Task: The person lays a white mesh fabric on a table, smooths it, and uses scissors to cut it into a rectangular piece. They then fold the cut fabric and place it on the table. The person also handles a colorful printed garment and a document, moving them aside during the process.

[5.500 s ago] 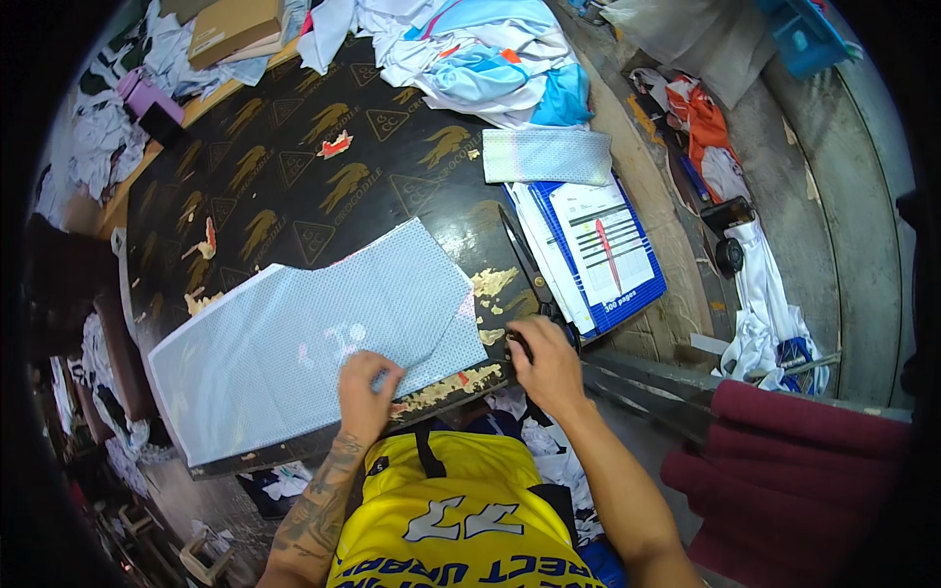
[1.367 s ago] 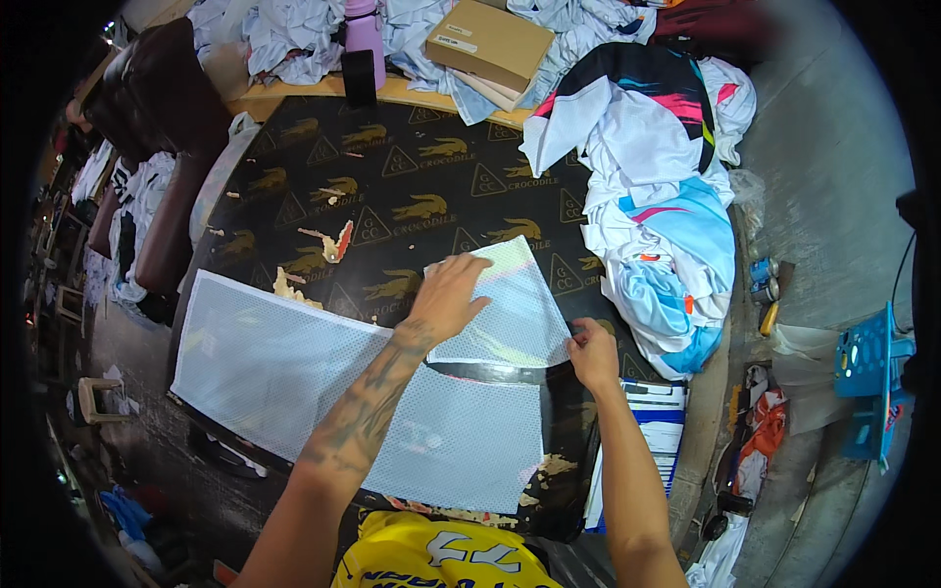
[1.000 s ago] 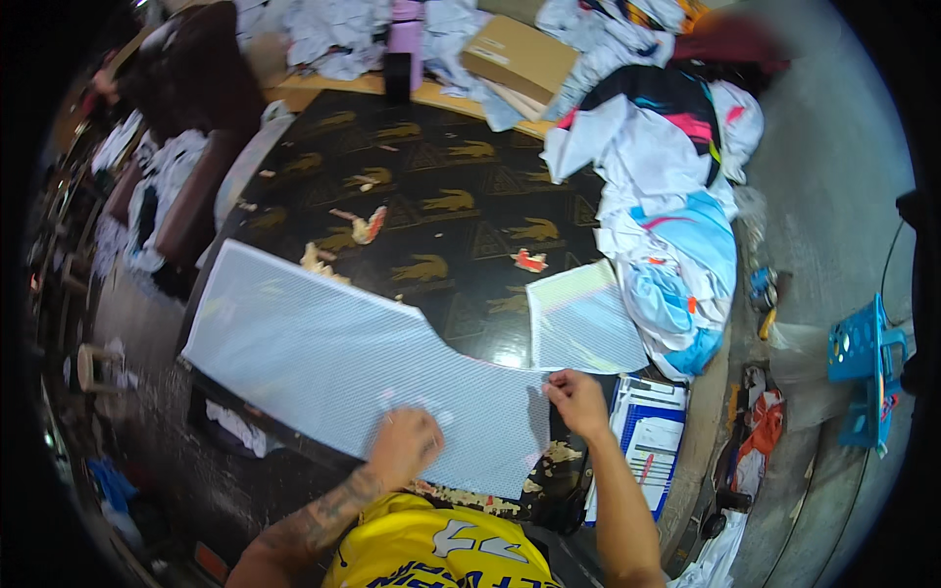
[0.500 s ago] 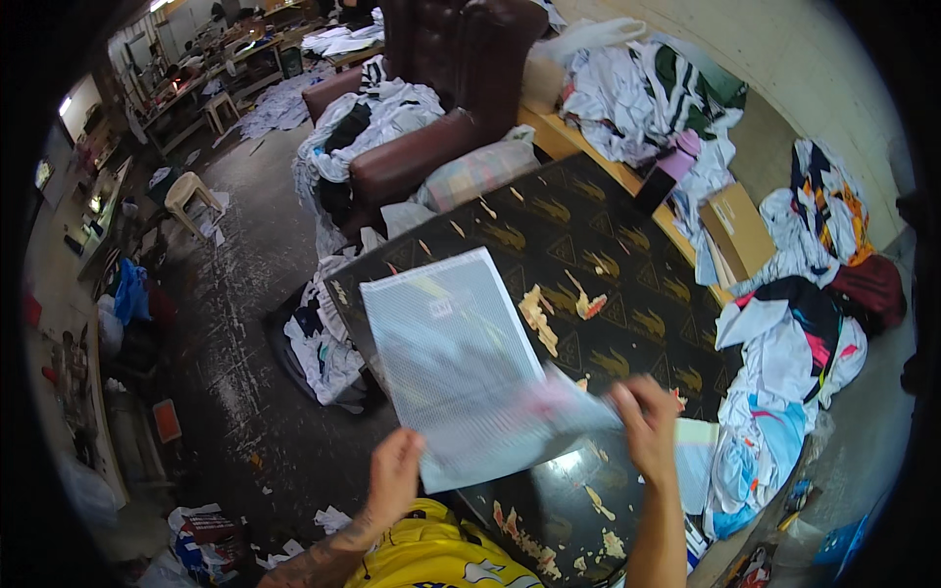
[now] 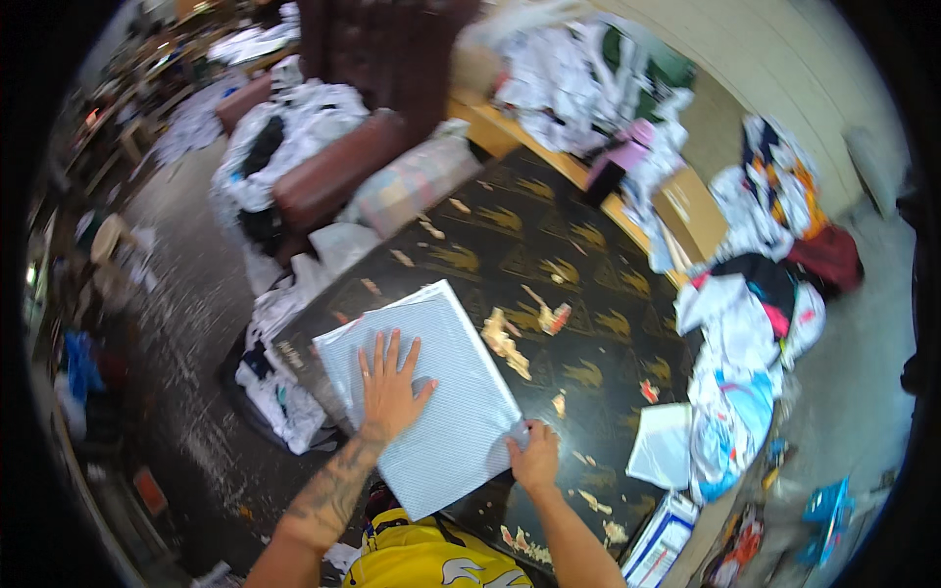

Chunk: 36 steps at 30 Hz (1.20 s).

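Note:
A light blue-grey sheet with a fine mesh pattern (image 5: 451, 392) lies over white sheets whose edges show along its right side, near the left edge of the black table (image 5: 608, 323). Spread flat on its upper part is my left hand (image 5: 390, 390), fingers apart, a ring on one finger. My right hand (image 5: 534, 456) pinches the mesh-patterned sheet at its right corner, thumb against the bent fingers. How many layers are between them is hidden.
Torn pale scraps (image 5: 505, 343) are scattered on the table. Along its right side are a white sheet (image 5: 660, 446), heaped clothes (image 5: 745, 392), a cardboard box (image 5: 691, 211) and a pink bottle (image 5: 627, 147). A maroon armchair (image 5: 333, 171) piled with cloth stands beyond the far left edge.
The raised, blurred lower right part of the mesh-patterned sheet now lies down. My left hand has gone from its lower left corner to flat on top. The view has shifted.

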Tool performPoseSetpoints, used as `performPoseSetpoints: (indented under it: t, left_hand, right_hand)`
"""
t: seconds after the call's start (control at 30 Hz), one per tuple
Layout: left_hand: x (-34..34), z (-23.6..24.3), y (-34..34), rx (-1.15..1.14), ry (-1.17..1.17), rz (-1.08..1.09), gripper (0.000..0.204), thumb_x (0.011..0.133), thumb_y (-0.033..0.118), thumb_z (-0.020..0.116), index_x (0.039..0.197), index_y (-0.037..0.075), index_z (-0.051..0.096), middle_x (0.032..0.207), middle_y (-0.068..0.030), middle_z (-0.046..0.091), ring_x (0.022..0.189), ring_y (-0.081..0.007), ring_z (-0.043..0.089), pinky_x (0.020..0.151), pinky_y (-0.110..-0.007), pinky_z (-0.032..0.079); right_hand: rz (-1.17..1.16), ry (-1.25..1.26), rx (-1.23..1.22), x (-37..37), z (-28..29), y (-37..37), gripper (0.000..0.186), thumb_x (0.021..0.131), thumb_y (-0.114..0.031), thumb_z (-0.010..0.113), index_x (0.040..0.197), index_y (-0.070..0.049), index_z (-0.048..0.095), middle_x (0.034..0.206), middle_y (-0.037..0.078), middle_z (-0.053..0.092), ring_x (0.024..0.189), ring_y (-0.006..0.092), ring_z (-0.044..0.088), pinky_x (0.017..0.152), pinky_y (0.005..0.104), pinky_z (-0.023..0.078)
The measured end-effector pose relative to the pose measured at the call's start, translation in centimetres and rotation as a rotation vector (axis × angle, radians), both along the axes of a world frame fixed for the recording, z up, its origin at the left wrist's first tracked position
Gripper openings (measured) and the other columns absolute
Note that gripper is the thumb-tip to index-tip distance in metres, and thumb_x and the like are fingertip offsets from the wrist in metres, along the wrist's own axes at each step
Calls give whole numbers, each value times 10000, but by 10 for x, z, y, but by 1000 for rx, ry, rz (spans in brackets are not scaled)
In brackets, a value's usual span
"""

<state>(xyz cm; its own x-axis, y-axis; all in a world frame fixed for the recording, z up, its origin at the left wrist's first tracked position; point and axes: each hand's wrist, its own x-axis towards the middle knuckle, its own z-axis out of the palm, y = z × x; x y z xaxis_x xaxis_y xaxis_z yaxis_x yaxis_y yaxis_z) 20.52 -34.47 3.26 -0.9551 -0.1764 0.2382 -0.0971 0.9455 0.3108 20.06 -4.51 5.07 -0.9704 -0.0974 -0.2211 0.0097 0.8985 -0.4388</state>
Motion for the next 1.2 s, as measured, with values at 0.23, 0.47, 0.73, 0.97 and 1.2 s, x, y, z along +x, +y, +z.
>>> performPoseSetpoints:
  t: [0.23,0.47,0.73,0.97,1.2]
  left_hand:
    - [-151,24,74,-158,-128,-521,868,954,503,731,1693,183,409,1793,-193,247,1664,-427,178,1296,-732,74]
    - [-88,35,348,40,13,-1135,713,987,307,705,1615,68,470,1721,-174,382,1618,-348,313,1301,-615,235]
    - [40,24,335,-35,-336,-824,627,1085,455,577,1625,146,496,1717,-164,384,1598,-365,311,1263,-621,261]
    - [28,22,293,122,-124,-649,632,980,200,735,1569,78,541,1576,-165,521,1438,-348,482,1181,-530,360]
    - [-56,58,240,116,-324,-785,161,949,112,724,1103,68,705,1269,-103,628,1239,-323,622,1077,-552,445]
  right_hand:
    - [-452,218,-74,23,2,111,408,931,-331,812,1228,-75,701,1152,159,713,1144,406,649,970,499,527]
    - [-326,-179,307,49,14,259,763,1105,-522,486,1704,-75,338,1793,186,272,1637,413,287,1308,658,199]
    - [-233,56,-138,134,41,251,624,924,-333,833,1459,-73,641,1548,200,579,1445,374,532,1192,552,424]
    - [-111,72,-246,35,10,292,414,926,-240,819,1282,-77,685,1420,182,614,1282,422,584,1054,532,515]
    - [172,-115,58,-24,115,246,385,954,-145,764,1303,-134,603,988,240,765,988,484,735,884,574,575]
